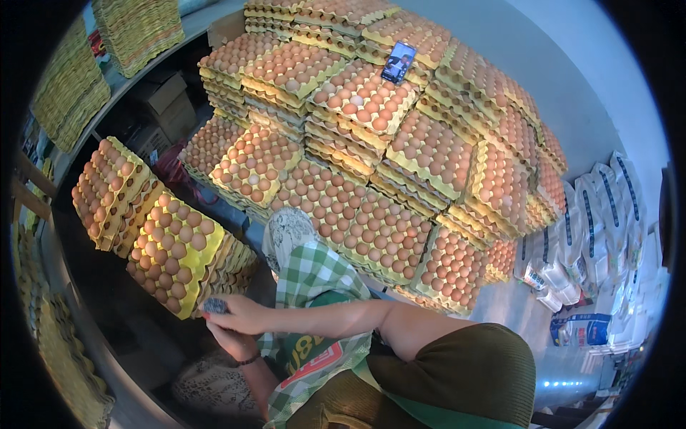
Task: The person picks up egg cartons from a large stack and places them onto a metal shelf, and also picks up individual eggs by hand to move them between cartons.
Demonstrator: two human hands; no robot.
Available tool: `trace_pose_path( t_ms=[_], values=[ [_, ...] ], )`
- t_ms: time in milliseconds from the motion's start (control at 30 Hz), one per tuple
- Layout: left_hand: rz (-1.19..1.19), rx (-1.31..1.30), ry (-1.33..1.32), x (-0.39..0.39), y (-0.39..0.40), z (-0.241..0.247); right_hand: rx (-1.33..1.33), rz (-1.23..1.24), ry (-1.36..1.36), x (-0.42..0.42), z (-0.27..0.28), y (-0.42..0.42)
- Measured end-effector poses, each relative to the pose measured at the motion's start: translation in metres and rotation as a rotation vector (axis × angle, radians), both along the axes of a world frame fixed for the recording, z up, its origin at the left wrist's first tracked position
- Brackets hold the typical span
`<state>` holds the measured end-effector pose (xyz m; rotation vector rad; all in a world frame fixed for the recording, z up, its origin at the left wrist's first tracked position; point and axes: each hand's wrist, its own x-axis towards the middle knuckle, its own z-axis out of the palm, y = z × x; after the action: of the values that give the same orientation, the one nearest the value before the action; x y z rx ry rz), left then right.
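My right hand [241, 315] reaches across my body and grips a grey, rough-looking scouring pad [215, 306]. Just below and against it is my left hand [231, 341], with a dark beaded bracelet at the wrist. Its fingers are partly covered by the right hand, so I cannot tell what it holds. Right beside both hands stands a stack of egg trays; its yellow top tray [201, 265] is filled with brown eggs [167, 265]. A second egg stack [107, 187] adjoins it at the left. A green-checked apron [316, 268] covers my lap.
Stacked trays of brown eggs [348, 214] rise in tiers ahead. A lit phone [398, 63] leans on one tray. Piled pulp trays [136, 37] stand at upper left, near cardboard boxes [171, 102]. Plastic-wrapped packs [600, 225] line the right wall.
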<state>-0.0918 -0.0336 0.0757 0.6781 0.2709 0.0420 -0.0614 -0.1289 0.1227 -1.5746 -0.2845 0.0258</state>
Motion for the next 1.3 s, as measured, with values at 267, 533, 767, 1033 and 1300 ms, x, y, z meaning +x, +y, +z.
trace_pose_path(
  t_ms=[267, 533, 767, 1033, 1300],
  values=[
    [0.088, 0.070, 0.211, 0.009, -0.019, 0.039, 0.061, -0.105, 0.056, 0.003, 0.007, -0.010],
    [0.097, 0.161, 0.252, 0.009, -0.016, 0.036, 0.149, -0.118, 0.224, 0.042, 0.008, -0.023],
    [-0.195, -0.187, 0.043, 0.029, 0.008, 0.056, 0.339, -0.114, 0.253, 0.032, 0.008, -0.027],
    [-0.153, 0.519, 0.101, 0.009, -0.009, 0.044, -0.203, -0.044, 0.135, 0.045, 0.003, -0.032],
    [0.008, -0.061, 0.178, 0.017, -0.021, 0.038, -0.454, -0.233, -0.655, 0.005, 0.022, -0.029]
  ],
)
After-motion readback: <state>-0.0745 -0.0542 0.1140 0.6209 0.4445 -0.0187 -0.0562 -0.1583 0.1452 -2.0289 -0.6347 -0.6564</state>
